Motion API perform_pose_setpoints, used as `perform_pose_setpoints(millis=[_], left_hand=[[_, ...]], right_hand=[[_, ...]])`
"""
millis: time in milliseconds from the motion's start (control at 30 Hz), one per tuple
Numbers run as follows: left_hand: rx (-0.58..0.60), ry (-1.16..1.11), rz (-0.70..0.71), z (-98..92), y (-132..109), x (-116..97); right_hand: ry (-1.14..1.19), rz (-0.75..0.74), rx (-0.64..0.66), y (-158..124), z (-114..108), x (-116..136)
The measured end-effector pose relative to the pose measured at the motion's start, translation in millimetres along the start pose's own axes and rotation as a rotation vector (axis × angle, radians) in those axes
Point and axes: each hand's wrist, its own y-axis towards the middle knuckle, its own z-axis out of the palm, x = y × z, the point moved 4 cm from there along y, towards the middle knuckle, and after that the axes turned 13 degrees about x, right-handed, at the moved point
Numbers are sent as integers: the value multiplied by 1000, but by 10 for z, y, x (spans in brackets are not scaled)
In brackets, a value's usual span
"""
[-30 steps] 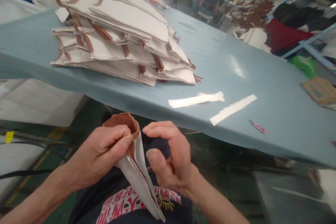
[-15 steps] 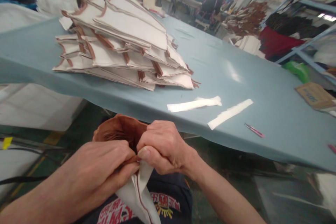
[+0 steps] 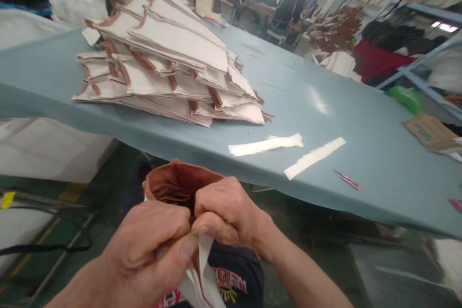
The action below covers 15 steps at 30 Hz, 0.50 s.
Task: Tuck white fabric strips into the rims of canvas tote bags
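Observation:
My left hand [image 3: 155, 240] and my right hand [image 3: 227, 211] pinch the rim of a white fabric piece with brown lining [image 3: 184, 173], held over my lap. Their fingertips meet at the rim, thumbs side by side. The brown opening gapes behind my knuckles, with gathered brown material inside. White cloth with a brown seam hangs below my fingers. Much of the piece is hidden by my hands. On the blue-covered table [image 3: 288, 101] beyond lies a pile of similar white pieces with brown edging [image 3: 173, 57].
Two white strips [image 3: 265, 145] [image 3: 314, 158] lie near the table's front edge, with pink-handled snips [image 3: 347, 180] to their right. Cardboard [image 3: 429, 132] lies at the right. A person [image 3: 288, 9] sits in the background, near blue shelving [image 3: 400, 74].
My left hand has moved right and turned, its thumb now more visible. My right hand has shifted slightly down and right. More of the brown opening shows.

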Motion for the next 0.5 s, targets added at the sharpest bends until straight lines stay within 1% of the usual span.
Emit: perform_pose_setpoints(millis=[67,167,233,333,400,500], left_hand=[[-6,-91,-18,87,0,-13],[-37,-193,-37,168,61,1],[-23,-266,-38,188,115,49],[77,-311,-25,162,159,141],[161,-249,-36,111,142,187],[282,-139,-89,37,73,213]], right_hand=[[54,50,6,-46,83,-25],[185,83,-95,-136,129,-12],[263,118,-152,-187,106,-1],[313,194,-148,-233,11,13],[326,243,-102,-254,-56,24],[337,287,-20,-283,-109,46]])
